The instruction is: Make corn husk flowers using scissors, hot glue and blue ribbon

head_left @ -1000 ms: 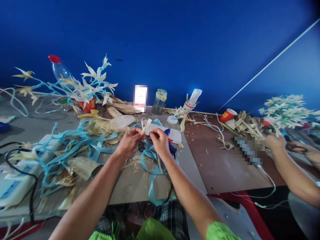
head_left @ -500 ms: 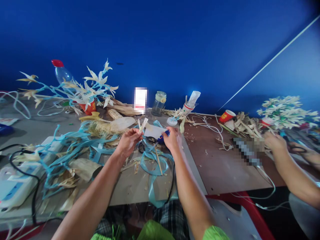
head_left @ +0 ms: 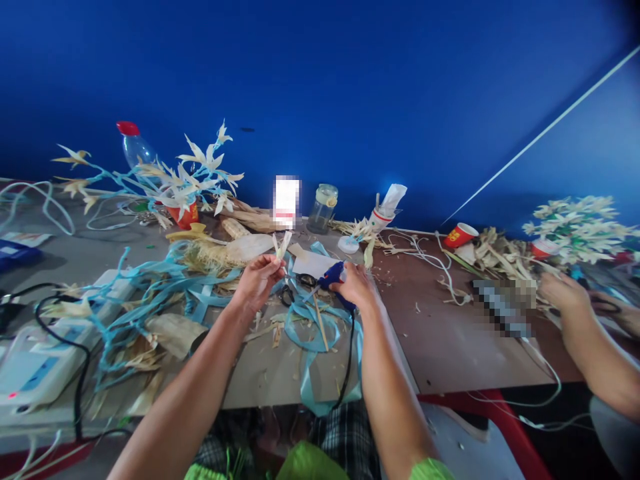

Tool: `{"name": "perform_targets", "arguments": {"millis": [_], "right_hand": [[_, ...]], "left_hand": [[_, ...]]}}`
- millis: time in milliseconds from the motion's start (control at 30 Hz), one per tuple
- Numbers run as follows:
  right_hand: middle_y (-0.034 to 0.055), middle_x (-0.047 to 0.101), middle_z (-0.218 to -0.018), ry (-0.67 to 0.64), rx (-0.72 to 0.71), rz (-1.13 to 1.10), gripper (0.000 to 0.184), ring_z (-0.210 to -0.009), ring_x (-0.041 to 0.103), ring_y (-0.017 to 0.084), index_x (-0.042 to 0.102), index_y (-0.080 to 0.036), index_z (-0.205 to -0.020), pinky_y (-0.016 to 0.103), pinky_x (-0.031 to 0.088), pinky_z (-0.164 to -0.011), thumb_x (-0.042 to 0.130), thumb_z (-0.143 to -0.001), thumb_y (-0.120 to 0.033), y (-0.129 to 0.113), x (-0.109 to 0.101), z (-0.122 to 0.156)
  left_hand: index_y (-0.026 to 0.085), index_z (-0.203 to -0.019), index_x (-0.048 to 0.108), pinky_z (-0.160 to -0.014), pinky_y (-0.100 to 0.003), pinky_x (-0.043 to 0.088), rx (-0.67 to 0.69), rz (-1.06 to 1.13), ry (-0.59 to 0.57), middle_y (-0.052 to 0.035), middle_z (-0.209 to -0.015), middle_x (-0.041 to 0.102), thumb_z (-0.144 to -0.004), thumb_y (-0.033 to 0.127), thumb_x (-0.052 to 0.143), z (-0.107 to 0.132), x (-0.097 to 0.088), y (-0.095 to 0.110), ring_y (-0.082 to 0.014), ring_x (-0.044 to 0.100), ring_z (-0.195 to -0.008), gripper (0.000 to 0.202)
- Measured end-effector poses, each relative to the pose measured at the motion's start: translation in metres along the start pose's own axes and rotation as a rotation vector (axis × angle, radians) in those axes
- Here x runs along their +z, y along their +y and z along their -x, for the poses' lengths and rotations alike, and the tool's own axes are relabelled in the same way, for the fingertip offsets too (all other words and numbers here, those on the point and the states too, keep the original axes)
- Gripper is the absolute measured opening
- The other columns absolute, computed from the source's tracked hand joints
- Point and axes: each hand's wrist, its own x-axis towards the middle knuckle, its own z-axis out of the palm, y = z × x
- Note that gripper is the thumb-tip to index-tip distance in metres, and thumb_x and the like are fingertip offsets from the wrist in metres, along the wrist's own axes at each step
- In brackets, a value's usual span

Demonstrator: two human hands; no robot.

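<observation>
Pinched between the thumb and fingers of my left hand (head_left: 257, 283) is a small pale husk flower (head_left: 283, 245), its petals pointing up. My right hand (head_left: 359, 287) is wrapped round a blue glue gun (head_left: 334, 274), whose nozzle points left toward my left hand, apart from the flower. A black cord (head_left: 349, 360) hangs from the gun. Below the hands, light blue ribbon (head_left: 309, 383) lies in loops with a thin stick (head_left: 321, 323) across it. Scissors (head_left: 287, 295) lie partly hidden beside my left hand. A white card (head_left: 309, 264) lies behind the gun.
Blue-wrapped flower stems stand in a red cup (head_left: 184, 217) at the left. A white power strip (head_left: 35, 367) lies nearer. Along the back are a glass jar (head_left: 321, 210) and a tipped red cup (head_left: 461, 235). At the right, a co-worker's hand (head_left: 565, 293) is near a phone-like device (head_left: 500, 310).
The glue gun has turned into fuller view in my right hand, nozzle still leftward. My left hand keeps the flower. The whole view has shifted slightly.
</observation>
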Motion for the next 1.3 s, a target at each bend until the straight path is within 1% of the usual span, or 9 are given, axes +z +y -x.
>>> {"name": "perform_targets", "arguments": {"millis": [100,200,300,367,533,667,800,1033,1300], "right_hand": [[0.0171,0.054,-0.118,0.097,-0.117,-0.078,0.059,-0.111,0.051,0.032,0.055,-0.017,-0.119,0.044,0.039,-0.090,0.071,-0.065,-0.033,-0.010,-0.001,0.003],[0.0126,0.057,-0.111,0.223,-0.326,-0.268,0.035,-0.105,0.054,0.025,0.060,-0.018,-0.111,0.038,0.041,-0.090,0.060,-0.077,-0.025,-0.031,0.002,0.011],[0.0079,0.062,-0.096,0.111,-0.525,-0.391,0.021,-0.085,0.059,0.018,0.064,-0.018,-0.101,0.030,0.045,-0.081,0.052,-0.084,-0.023,-0.054,0.009,0.023],[0.0081,0.062,-0.096,0.023,-0.564,-0.282,0.020,-0.087,0.059,0.019,0.066,-0.019,-0.098,0.030,0.044,-0.081,0.053,-0.084,-0.022,-0.065,0.014,0.030],[0.0098,0.063,-0.102,-0.017,-0.498,0.115,0.027,-0.099,0.052,0.026,0.065,-0.020,-0.105,0.036,0.037,-0.080,0.049,-0.083,-0.016,-0.070,0.022,0.033],[0.0094,0.065,-0.101,-0.063,-0.470,0.221,0.031,-0.102,0.049,0.026,0.062,-0.019,-0.108,0.036,0.033,-0.081,0.047,-0.082,-0.012,-0.071,0.021,0.030],[0.0078,0.066,-0.099,0.075,-0.508,0.108,0.028,-0.102,0.048,0.024,0.061,-0.019,-0.105,0.036,0.032,-0.085,0.046,-0.083,-0.011,-0.068,0.016,0.028],[0.0063,0.064,-0.089,0.412,-0.458,-0.344,0.017,-0.091,0.050,0.022,0.060,-0.018,-0.088,0.034,0.037,-0.083,0.048,-0.080,-0.009,-0.052,0.011,0.020],[0.0049,0.063,-0.084,0.471,-0.507,-0.510,0.015,-0.090,0.051,0.020,0.057,-0.019,-0.078,0.034,0.038,-0.085,0.047,-0.081,-0.008,-0.071,0.025,0.034]], "left_hand": [[0.014,-0.064,0.057,-0.055,-0.020,0.044,0.006,-0.005,0.028,0.0002,-0.068,0.063,-0.055,0.022,0.081,0.001,0.001,0.002,-0.0060,0.053,-0.054,0.027],[0.014,-0.066,0.056,-0.053,-0.019,0.043,0.012,-0.028,0.074,0.0003,-0.068,0.063,-0.054,0.024,0.081,0.001,0.002,0.005,-0.0061,0.054,-0.054,0.029],[0.014,-0.067,0.056,-0.053,-0.019,0.043,0.023,-0.052,0.091,0.0006,-0.070,0.064,-0.054,0.024,0.081,0.001,0.002,0.006,-0.0059,0.055,-0.054,0.030],[0.014,-0.067,0.056,-0.053,-0.019,0.043,0.035,-0.059,0.085,0.0009,-0.069,0.064,-0.053,0.023,0.081,0.001,0.001,0.006,-0.0057,0.055,-0.054,0.030],[0.014,-0.069,0.056,-0.052,-0.019,0.043,0.026,-0.056,0.071,0.0005,-0.069,0.065,-0.054,0.024,0.081,-0.001,-0.001,0.003,-0.0063,0.055,-0.053,0.030],[0.014,-0.069,0.056,-0.052,-0.018,0.042,0.027,-0.057,0.069,0.0004,-0.068,0.065,-0.055,0.023,0.081,-0.001,-0.001,0.001,-0.0061,0.055,-0.053,0.029],[0.014,-0.068,0.057,-0.055,-0.018,0.044,0.019,-0.027,0.077,0.0007,-0.068,0.065,-0.054,0.021,0.081,0.000,0.000,0.003,-0.0061,0.056,-0.054,0.029],[0.015,-0.069,0.058,-0.062,-0.020,0.046,0.029,0.037,0.018,0.0000,-0.071,0.066,-0.059,0.020,0.079,0.001,-0.001,0.004,-0.0074,0.058,-0.059,0.025],[0.016,-0.069,0.059,-0.061,-0.019,0.044,0.066,0.052,-0.114,-0.0003,-0.072,0.064,-0.063,0.017,0.076,0.007,0.008,0.002,-0.0066,0.056,-0.060,0.018]]}}
